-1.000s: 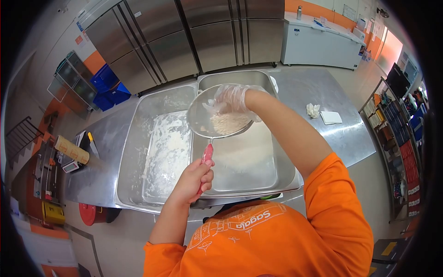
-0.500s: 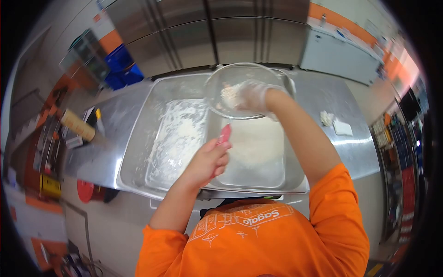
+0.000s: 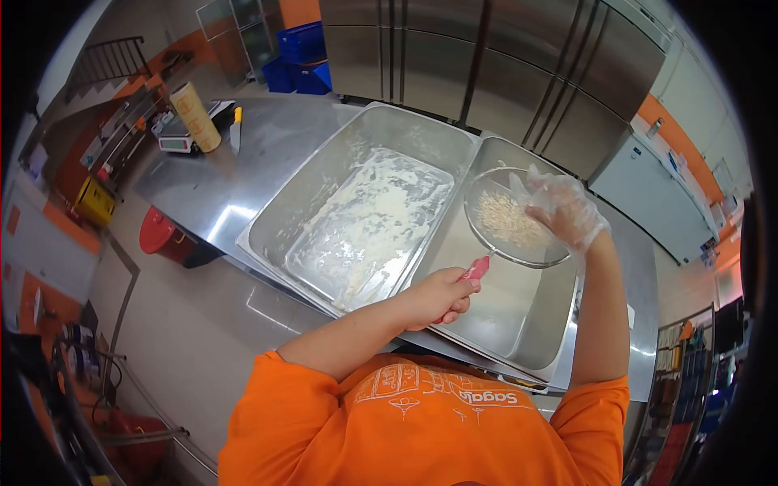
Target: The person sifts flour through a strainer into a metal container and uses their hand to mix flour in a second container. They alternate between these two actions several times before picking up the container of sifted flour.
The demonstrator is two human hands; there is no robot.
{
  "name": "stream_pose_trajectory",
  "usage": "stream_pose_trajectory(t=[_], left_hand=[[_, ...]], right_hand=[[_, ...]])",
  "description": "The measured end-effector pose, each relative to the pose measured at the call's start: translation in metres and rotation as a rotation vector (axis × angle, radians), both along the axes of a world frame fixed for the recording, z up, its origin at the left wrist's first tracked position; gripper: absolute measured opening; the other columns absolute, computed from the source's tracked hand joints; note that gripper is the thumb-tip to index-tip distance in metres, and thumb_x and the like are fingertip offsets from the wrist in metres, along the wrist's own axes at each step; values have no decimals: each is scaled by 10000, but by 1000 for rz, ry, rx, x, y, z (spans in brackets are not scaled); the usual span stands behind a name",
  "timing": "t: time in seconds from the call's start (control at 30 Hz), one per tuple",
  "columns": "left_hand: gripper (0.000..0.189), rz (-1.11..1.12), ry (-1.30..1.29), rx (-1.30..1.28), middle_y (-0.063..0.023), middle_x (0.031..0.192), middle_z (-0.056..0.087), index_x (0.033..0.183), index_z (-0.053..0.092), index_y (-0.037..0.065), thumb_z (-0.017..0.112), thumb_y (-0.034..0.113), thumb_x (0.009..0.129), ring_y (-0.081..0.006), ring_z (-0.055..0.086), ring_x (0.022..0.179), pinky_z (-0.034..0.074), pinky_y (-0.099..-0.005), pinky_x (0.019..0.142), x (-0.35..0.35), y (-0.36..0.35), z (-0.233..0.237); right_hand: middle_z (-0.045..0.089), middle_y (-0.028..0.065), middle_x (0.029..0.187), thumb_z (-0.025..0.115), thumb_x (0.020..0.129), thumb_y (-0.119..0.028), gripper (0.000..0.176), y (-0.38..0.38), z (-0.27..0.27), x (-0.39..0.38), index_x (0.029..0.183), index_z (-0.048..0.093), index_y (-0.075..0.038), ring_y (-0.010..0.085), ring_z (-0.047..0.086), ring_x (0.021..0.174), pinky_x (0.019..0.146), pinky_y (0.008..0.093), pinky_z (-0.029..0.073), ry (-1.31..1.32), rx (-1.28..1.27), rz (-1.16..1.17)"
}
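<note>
My bare left hand (image 3: 442,300) is wrapped round the pinkish-red handle (image 3: 476,268) of a round wire-mesh sieve. The sieve (image 3: 531,261) sits over the right-hand steel pan (image 3: 559,344), and pale lumpy crumbs (image 3: 509,220) lie on its mesh. At the sieve's far right side is my right hand (image 3: 563,212) in a clear plastic glove, thumb and fingers apart over the rim and holding nothing that I can see. Beneath the sieve, fine pale powder (image 3: 506,292) covers part of the pan's floor.
To the left stands a second deep steel pan (image 3: 263,231), its floor smeared with white residue. On the steel table (image 3: 271,121) are a roll of wrap (image 3: 195,118), a scale (image 3: 176,144) and a yellow-handled knife (image 3: 237,130). Steel refrigerators (image 3: 438,73) stand behind.
The view has turned, so the pans now appear slanted. My right hand has shifted from inside the sieve to its right side. My left hand still grips the handle.
</note>
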State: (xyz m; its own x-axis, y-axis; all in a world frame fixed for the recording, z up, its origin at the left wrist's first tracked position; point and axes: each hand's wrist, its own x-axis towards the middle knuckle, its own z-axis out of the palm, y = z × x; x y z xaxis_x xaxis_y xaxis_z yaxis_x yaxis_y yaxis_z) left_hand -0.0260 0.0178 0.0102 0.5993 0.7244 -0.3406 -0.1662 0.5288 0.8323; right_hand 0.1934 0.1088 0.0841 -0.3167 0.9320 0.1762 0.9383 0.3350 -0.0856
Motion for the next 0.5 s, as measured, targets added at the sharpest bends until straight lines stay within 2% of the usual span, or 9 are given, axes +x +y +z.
stream_pose_trajectory(t=[0.1,0.17,0.2,0.27,0.3,0.37,0.4,0.47,0.5], left_hand=[[139,-3,-2,5,30,559,332,850,396,83,445,212,862,-51,264,406,236,-178,358,-7,3,0],[144,34,-16,23,30,563,333,864,402,79,455,213,857,-50,266,409,236,-177,359,-16,9,9],[149,45,-42,39,31,566,335,888,413,74,460,210,854,-47,270,414,235,-173,360,-29,12,19],[183,124,-67,89,35,570,336,955,441,61,471,207,848,-35,273,428,228,-163,359,-57,15,36],[179,173,-50,119,41,569,332,951,455,59,470,205,849,-27,272,429,227,-157,358,-73,16,43],[165,289,-89,143,50,555,329,865,456,62,503,215,831,-30,274,415,234,-176,349,-110,13,60],[181,371,-18,174,55,548,321,893,466,51,510,214,828,-22,259,413,219,-167,345,-129,7,70],[180,510,22,217,59,530,310,934,476,41,490,196,844,-13,257,408,201,-158,335,-165,-7,79],[177,561,38,245,60,524,308,947,477,39,478,188,852,-12,258,404,197,-158,331,-186,-13,80]], right_hand=[[508,103,1076,665,697,-213,410,-10,9,-4,1062,525,-91,276,461,1014,911,326,351,118,78,90],[546,121,1021,616,742,-195,376,-7,14,4,1082,522,-67,276,483,996,898,323,363,19,419,346],[546,121,1021,616,742,-195,376,-9,19,5,1082,522,-67,276,483,996,898,323,363,9,416,361],[571,131,957,599,760,-178,286,-13,32,5,994,556,-20,275,497,965,848,310,375,356,546,318],[571,131,957,599,760,-178,286,-10,37,6,994,556,-20,275,497,965,848,310,375,344,533,337],[570,114,946,577,781,-170,203,-4,40,7,907,572,-11,254,506,919,802,308,382,873,393,297],[570,114,946,577,781,-170,203,-4,39,-3,907,572,-11,254,506,919,802,308,382,868,388,294],[560,113,918,560,796,-179,201,-3,33,-31,902,563,-8,254,498,909,806,314,379,826,337,-29],[542,92,941,542,808,-199,208,18,9,-29,949,568,-49,240,480,926,817,331,377,575,443,17]])
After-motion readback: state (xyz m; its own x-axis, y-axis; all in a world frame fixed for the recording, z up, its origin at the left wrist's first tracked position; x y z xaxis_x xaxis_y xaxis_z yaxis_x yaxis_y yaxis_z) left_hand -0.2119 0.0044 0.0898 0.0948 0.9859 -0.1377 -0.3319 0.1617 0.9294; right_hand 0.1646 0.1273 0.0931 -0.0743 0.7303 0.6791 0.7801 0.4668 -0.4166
